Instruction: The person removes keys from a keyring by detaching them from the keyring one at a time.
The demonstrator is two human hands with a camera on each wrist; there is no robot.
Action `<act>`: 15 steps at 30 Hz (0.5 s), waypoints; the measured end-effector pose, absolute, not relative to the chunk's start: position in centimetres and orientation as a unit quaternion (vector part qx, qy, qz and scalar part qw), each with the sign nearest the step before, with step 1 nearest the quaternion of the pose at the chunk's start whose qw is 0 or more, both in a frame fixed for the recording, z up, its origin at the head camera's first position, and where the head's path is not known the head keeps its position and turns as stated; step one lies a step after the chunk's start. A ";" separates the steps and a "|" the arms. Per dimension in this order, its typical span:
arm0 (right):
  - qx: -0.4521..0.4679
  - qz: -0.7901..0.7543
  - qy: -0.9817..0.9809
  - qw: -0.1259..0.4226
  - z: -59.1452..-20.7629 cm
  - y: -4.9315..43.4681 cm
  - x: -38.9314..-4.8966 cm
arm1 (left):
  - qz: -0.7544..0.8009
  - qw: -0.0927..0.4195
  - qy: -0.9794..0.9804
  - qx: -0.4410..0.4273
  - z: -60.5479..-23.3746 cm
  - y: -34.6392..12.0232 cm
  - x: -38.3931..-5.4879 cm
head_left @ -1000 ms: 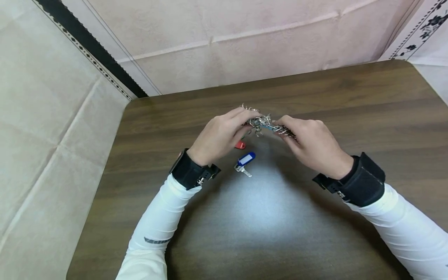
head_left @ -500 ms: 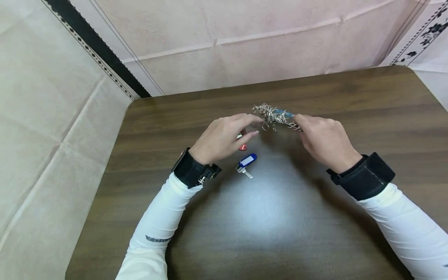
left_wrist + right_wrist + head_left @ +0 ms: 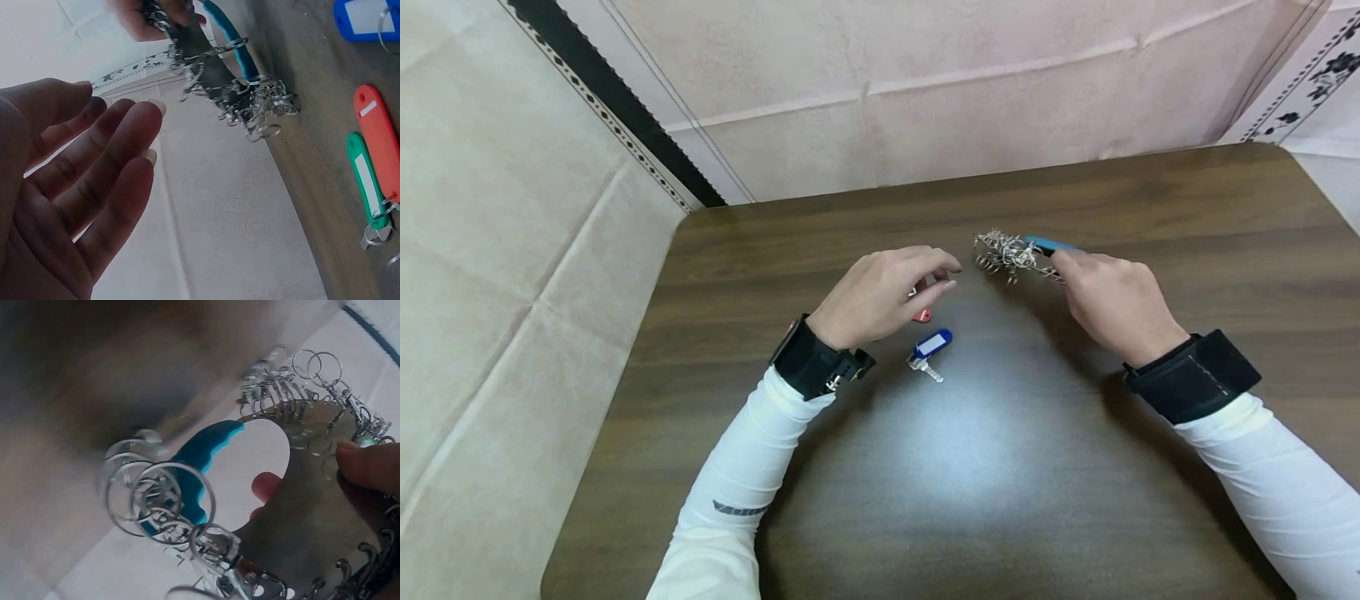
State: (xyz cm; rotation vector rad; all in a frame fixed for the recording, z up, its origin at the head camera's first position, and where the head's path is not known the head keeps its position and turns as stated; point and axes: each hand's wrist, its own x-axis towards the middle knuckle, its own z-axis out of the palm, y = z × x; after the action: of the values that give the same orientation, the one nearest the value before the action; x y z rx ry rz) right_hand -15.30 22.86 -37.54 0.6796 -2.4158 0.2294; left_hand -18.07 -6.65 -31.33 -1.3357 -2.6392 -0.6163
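In the head view my right hand (image 3: 1116,300) holds a flat metal plate with a blue-teal grip (image 3: 1047,244) at a cut-out. The metal plate (image 3: 281,531) carries small clips and split rings (image 3: 1003,252) around its edge, bunched at its left end. Thumb and fingertips pinch the plate in the right wrist view. My left hand (image 3: 880,296) hovers with nothing in it, its fingers loosely bent. Beneath it lie a red key tag (image 3: 378,137) and a green key tag (image 3: 367,181), mostly hidden by the hand in the head view.
A blue key tag (image 3: 933,342) with a key (image 3: 925,367) lies on the wooden table (image 3: 970,467) in front of the left hand. The table's far edge runs behind both hands, against cloth-covered walls (image 3: 985,100).
My right hand has drawn the metal plate with its clips to the right, away from the left hand. The left hand has let go of the clips and stays near its place.
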 end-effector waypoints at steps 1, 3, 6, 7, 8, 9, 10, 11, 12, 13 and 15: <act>0.257 0.082 -0.912 0.310 -37.8 23.1 -15.4 | -0.203 0.060 -0.872 -0.442 -31.3 -6.6 -18.1; 0.258 0.074 -0.911 0.314 -38.1 23.5 -15.7 | -0.201 0.058 -0.872 -0.442 -31.3 -6.6 -18.1; 0.260 0.074 -0.917 0.295 -38.4 24.0 -15.9 | -0.201 0.055 -0.873 -0.440 -31.3 -6.6 -18.2; 0.260 0.076 -0.921 0.281 -38.4 24.1 -16.0 | -0.201 0.053 -0.874 -0.440 -31.3 -6.6 -18.2; 0.260 0.079 -0.925 0.264 -38.4 24.1 -16.0 | -0.200 0.052 -0.875 -0.438 -31.3 -6.7 -18.2; 0.259 0.083 -0.930 0.245 -38.4 24.2 -16.0 | -0.200 0.050 -0.875 -0.437 -31.3 -6.7 -18.2; 0.259 0.087 -0.935 0.225 -38.3 24.2 -16.0 | -0.199 0.049 -0.876 -0.437 -31.3 -6.7 -18.2; 0.258 0.091 -0.940 0.204 -38.2 24.1 -16.0 | -0.198 0.047 -0.877 -0.436 -31.2 -6.7 -18.2; 0.257 0.092 -0.944 0.185 -38.2 24.1 -16.0 | -0.197 0.045 -0.877 -0.435 -31.2 -6.7 -18.2; 0.256 0.091 -0.948 0.168 -38.1 24.1 -16.1 | -0.196 0.043 -0.878 -0.434 -31.2 -6.7 -18.2; 0.256 0.085 -0.952 0.142 -38.1 24.0 -16.1 | -0.196 0.037 -0.880 -0.432 -31.2 -6.7 -18.3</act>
State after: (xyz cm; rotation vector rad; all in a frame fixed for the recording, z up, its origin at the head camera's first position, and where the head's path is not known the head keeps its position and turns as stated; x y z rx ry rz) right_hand -16.07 24.03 -38.07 0.7398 -2.7489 0.2452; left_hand -18.25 -6.72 -31.24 -1.3262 -2.7010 -0.6010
